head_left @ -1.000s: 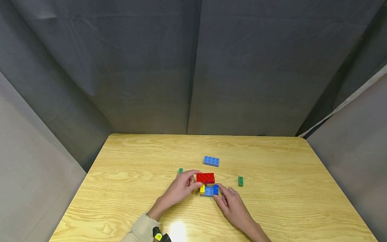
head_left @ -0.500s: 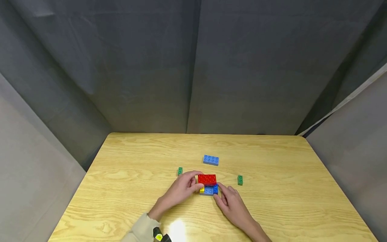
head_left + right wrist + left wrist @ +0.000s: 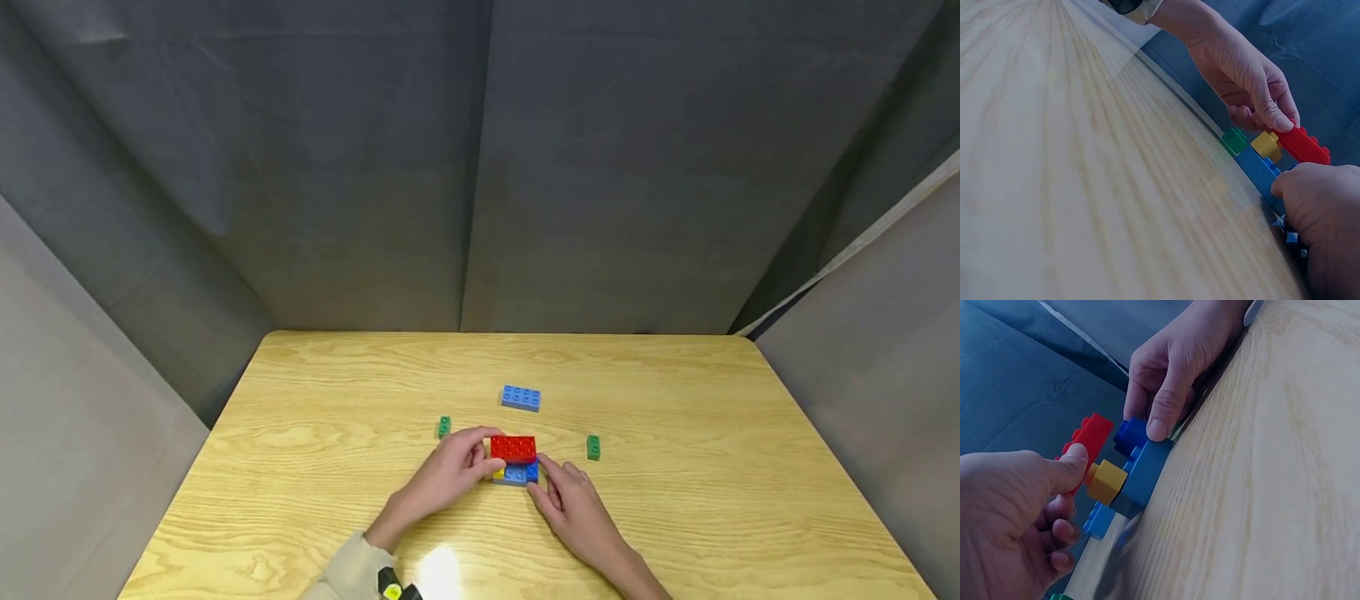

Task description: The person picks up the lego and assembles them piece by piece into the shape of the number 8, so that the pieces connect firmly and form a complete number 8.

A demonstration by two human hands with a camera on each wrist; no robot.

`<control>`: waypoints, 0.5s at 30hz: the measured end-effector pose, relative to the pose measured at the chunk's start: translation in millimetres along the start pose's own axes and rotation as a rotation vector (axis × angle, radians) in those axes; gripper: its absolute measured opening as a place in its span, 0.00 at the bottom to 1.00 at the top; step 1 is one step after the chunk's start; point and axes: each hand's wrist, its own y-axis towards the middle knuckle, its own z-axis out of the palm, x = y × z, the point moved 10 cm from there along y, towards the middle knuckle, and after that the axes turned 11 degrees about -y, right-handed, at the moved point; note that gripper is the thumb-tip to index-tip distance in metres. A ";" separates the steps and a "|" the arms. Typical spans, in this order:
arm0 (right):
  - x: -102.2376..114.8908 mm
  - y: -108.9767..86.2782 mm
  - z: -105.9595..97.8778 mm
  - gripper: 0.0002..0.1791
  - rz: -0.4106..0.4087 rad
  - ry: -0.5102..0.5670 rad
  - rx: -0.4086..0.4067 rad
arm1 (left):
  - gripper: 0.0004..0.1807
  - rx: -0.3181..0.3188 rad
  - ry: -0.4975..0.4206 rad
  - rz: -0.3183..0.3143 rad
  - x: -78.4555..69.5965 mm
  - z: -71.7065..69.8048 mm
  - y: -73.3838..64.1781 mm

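Observation:
My left hand (image 3: 450, 462) pinches a red toy building brick (image 3: 513, 448) between thumb and fingers. Under it, a light blue brick (image 3: 1141, 481) lies on the table with a yellow brick (image 3: 1107, 481) on its left end and a dark blue brick (image 3: 1130, 436) on its right end. The red brick is tilted over these two; its near end touches or almost touches the yellow studs, and a gap shows above the dark blue one. With thumb and forefinger my right hand (image 3: 573, 508) holds the light blue brick's right end, beside the dark blue brick.
Another light blue brick (image 3: 521, 397) lies farther back on the wooden table (image 3: 315, 492). One small green brick (image 3: 445, 427) is behind my left hand, and a second green brick (image 3: 593, 447) lies to the right. Grey curtains (image 3: 360, 167) hang beyond the table's edges.
The red brick has moved slightly right and toward me, now covering more of the yellow and dark blue bricks. My right hand has stayed about where it was.

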 end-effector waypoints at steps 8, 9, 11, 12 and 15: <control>4.7 -0.6 -5.5 0.26 -0.031 -0.005 -0.047 | 0.20 0.006 0.013 0.003 -4.1 1.7 -0.1; 4.7 -0.6 -5.4 0.26 -0.033 -0.007 -0.049 | 0.20 0.006 0.015 0.002 -4.4 1.7 -0.1; 4.7 -0.5 -5.2 0.26 -0.032 -0.009 -0.048 | 0.20 0.006 0.019 0.001 -5.0 1.5 -0.2; 4.4 -0.4 -4.7 0.26 -0.031 -0.009 -0.044 | 0.20 0.007 0.020 0.001 -5.0 1.5 -0.3; 3.8 -0.4 -3.8 0.27 -0.025 0.002 -0.032 | 0.20 0.012 0.021 0.002 -4.5 1.8 -0.6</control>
